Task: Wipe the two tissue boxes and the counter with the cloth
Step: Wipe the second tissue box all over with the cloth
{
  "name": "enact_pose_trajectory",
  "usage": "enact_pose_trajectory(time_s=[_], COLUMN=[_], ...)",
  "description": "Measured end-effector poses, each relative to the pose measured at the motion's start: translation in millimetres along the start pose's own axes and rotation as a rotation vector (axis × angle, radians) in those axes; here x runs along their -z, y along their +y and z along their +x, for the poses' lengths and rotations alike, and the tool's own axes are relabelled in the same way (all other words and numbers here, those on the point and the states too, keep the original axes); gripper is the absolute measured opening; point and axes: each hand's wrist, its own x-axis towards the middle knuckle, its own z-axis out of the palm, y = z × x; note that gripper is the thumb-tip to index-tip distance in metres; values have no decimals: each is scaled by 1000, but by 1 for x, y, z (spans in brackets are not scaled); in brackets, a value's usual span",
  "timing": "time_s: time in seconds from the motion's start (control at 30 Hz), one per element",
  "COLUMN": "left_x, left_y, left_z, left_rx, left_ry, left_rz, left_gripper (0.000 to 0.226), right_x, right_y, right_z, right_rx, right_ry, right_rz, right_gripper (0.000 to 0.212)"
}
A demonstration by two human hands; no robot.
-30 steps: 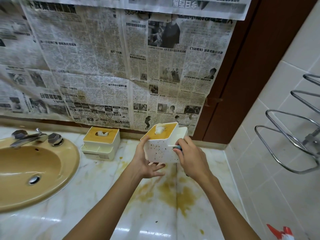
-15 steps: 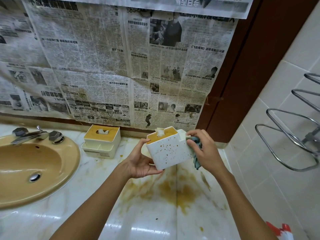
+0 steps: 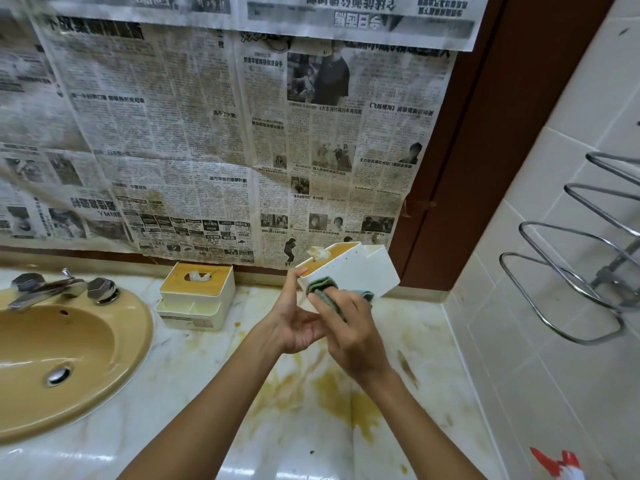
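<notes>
Newspaper sheets point(image 3: 207, 133) cover the wall behind a pale marble desk point(image 3: 433, 341), which carries yellow-brown stains just below the person's wrists. Above that patch the left hand point(image 3: 294, 323) grasps a white tissue box point(image 3: 356, 268) by its near left corner, thumb against the rim, holding it tilted and lifted clear of the desk. Its top is ochre with a tuft of tissue poking out. The right hand point(image 3: 349, 327) is clenched on a green cloth point(image 3: 323, 287) and presses it against the box's front side, close to the left hand's thumb; a fold of the cloth sticks out to the right of the knuckles, under the box. Well to the left of the left hand, the second tissue box point(image 3: 197, 296) stands upright on the desk, against the foot of the papered wall. Farther left lies a tan sink point(image 3: 131, 341) with a chrome tap point(image 3: 52, 289). Off to the right of the right hand, a wire rack point(image 3: 568, 282) hangs on the tiled wall, and the red-and-white tip of a spray bottle point(image 3: 561, 465) shows beneath it at the frame's lower edge.
</notes>
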Motion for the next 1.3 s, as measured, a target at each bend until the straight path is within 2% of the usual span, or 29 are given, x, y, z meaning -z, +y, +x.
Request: enact_pose_trajectory(time_s=[0.07, 0.13, 0.2, 0.23, 0.3, 0.4, 0.47, 0.5, 0.57, 0.63, 0.67, 0.73, 0.83, 0.87, 0.9, 1.0, 1.03, 1.1, 1.2, 1.23, 1.3], left_x=[5, 7, 4, 2, -3, -4, -1, 0, 1, -2, -3, -5, -5, -4, -3, -5, -7, -11, -12, -11, -7], left_y=[3, 4, 4, 3, 2, 1, 0, 0, -2, -3, -3, -3, -1, -1, -1, -2, -2, -1, 0, 1, 1], left_z=[1, 1, 1, 1, 2, 0, 0, 1, 3, 4, 5, 6, 6, 6, 6, 5, 5, 6, 9, 9, 8], left_rx=[-20, -33, -67, -81, -102, -81, -54, -51, -55, -61, -59, -45, -42, -49, -55, -72, -77, -84, -83, -79, -73], left_ry=[9, 22, 27, 32, 46, 36, 30, 37, 56, 62, 57, 33, 2, 4, 9, 18, 21, 31, 34, 26, 22], left_rz=[-7, -16, -16, -11, 3, 18, 13, 13, 17, 27, 23, -4, -16, -12, -6, -24, -31, -41, -37, -49, -50], left_gripper=[104, 116, 112, 107, 98, 96, 100, 102, 103, 103, 104, 108, 113, 114, 116, 118, 117, 115, 114, 114, 118], right_x=[6, 11, 12, 10, 7, 7, 10, 10, 10, 9, 8, 6, 8, 10, 12, 15, 16, 14, 13, 15, 19], right_y=[15, 27, 34, 33, 25, 12, 16, 21, 33, 37, 34, 24, 19, 23, 28, 44, 44, 37, 29, 31, 41], right_z=[3, 9, 18, 20, 21, 15, 15, 17, 24, 30, 32, 28, 10, 7, 7, 13, 14, 14, 4, 4, 7], right_rx=[11, -181, -373, -413, -370, -78, 18, -29, -280, -501, -526, -404, -54, -27, -70, -457, -529, -450, -74, 1, -20], right_ry=[1, 93, 199, 229, 224, 98, 58, 80, 178, 288, 308, 245, 72, 51, 69, 238, 273, 232, 52, 8, 18], right_rz=[-46, -62, -68, -66, -61, -57, -62, -56, -33, -26, -36, -70, -115, -119, -115, -69, -57, -47, -30, -32, -51], right_gripper=[42, 46, 45, 42, 35, 31, 31, 36, 52, 51, 47, 44, 32, 32, 34, 48, 49, 49, 42, 40, 40])
